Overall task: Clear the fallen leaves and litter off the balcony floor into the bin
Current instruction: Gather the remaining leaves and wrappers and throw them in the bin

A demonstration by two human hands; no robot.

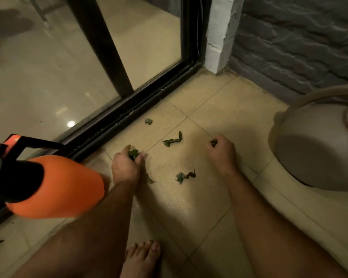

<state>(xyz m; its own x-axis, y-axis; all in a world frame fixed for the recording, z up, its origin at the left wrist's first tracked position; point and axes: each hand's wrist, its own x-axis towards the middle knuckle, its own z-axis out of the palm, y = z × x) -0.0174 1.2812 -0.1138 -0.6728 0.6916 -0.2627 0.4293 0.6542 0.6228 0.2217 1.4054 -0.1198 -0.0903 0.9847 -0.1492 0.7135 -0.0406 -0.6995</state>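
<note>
Green, curled leaves lie scattered on the beige tiled floor (219, 109), and both hands are down among them. The left hand (127, 167) has its fingers curled round a leaf clump (133, 153); the right hand (221, 151) is clenched over a dark scrap (213, 143). Loose ones remain: a long twisted leaf (173, 139) at twelve o'clock between the hands, a small leaf (148, 121) beyond it near the black door track (117, 121), a crumpled pair (184, 176) at six o'clock between the wrists, and one more (150, 179) just beside the left wrist. I judge it best to gather these nearest pieces into the already closed fists, pinching lightly so the brittle leaves do not crumble. The grey rounded container (309, 149) at three o'clock may be the bin; I cannot tell. An orange sprayer (54, 187) sits at nine o'clock.
</note>
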